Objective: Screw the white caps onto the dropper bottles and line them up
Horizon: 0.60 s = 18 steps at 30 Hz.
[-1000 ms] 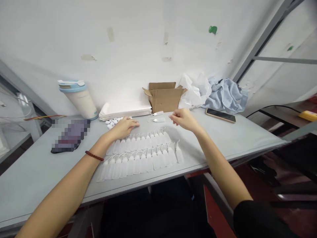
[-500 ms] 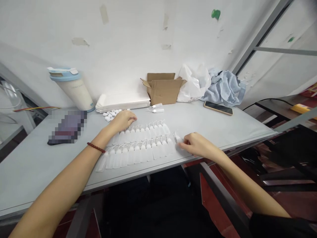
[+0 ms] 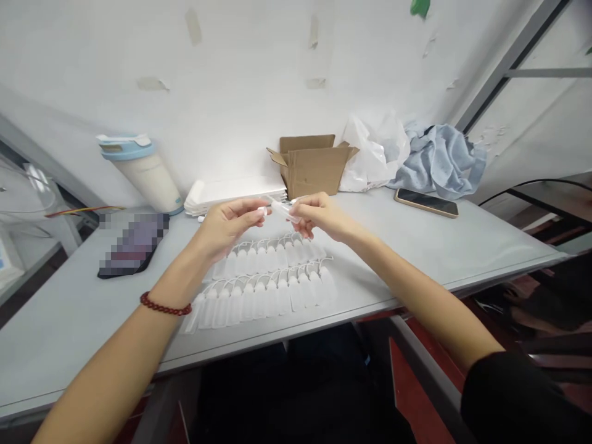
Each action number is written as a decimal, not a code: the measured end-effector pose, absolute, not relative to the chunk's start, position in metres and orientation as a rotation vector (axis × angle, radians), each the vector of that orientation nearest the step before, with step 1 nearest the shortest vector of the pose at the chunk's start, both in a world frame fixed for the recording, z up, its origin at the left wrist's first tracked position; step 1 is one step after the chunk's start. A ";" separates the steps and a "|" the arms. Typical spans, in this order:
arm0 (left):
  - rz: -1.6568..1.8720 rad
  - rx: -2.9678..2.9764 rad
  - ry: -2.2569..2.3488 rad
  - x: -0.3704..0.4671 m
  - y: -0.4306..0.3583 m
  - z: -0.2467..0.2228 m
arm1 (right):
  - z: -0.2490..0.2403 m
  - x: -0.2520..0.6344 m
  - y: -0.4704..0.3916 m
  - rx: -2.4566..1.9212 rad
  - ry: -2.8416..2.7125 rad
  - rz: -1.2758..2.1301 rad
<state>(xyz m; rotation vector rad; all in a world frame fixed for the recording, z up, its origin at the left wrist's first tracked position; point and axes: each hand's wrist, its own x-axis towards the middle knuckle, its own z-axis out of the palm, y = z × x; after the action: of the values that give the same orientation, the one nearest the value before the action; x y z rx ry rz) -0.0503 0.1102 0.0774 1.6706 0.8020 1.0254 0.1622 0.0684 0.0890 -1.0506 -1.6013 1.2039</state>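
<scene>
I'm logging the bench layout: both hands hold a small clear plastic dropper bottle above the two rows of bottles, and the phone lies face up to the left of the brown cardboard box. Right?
Not quite. The head view shows the dark flat phone lying right of the open brown cardboard box, not left. The rest stands: left hand and right hand hold the small clear plastic dropper bottle above the two rows of bottles.

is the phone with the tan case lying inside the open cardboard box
No, the phone with the tan case lies flat on the grey table, right of the open cardboard box.

Head camera looks down, forward, close over table (image 3: pixel 462 246).
</scene>
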 end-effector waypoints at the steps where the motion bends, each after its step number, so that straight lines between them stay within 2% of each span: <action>1: 1.068 1.632 0.812 -0.052 0.112 0.076 | 0.086 0.157 0.077 -1.012 -1.570 1.270; 10: 0.999 1.649 0.934 -0.053 0.106 0.079 | 0.061 0.148 0.079 -0.925 -1.331 1.523; 18: 0.978 1.624 0.882 -0.046 0.102 0.076 | 0.059 0.149 0.078 -0.831 -1.256 1.450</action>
<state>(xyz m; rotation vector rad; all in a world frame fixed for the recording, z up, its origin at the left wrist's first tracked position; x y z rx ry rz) -0.0456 0.1016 0.0762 1.6237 0.8822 0.9778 0.1492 0.0780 0.0588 -0.8313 -1.2555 1.4499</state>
